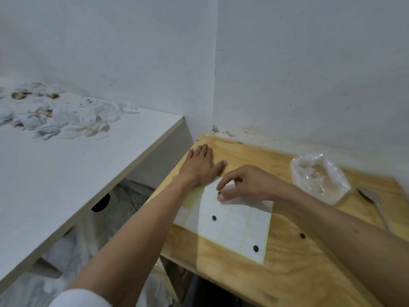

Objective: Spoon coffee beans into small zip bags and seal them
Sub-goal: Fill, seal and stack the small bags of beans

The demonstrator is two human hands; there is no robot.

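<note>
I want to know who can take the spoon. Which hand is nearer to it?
Right. The right hand pinches a coffee bean on the label sheet, with the plastic bag between it and the spoon. The left hand lies flat farther away.

surface (pixel 287 273): pale yellow wood grain | label sheet (pixel 234 227): white, yellow grid lines | coffee beans (pixel 255 248): dark brown | spoon (pixel 376 202): silver-grey | wall (pixel 309 74): white

Plastic bag (pixel 318 178) — spoon (pixel 374 201) crowd right.
</note>
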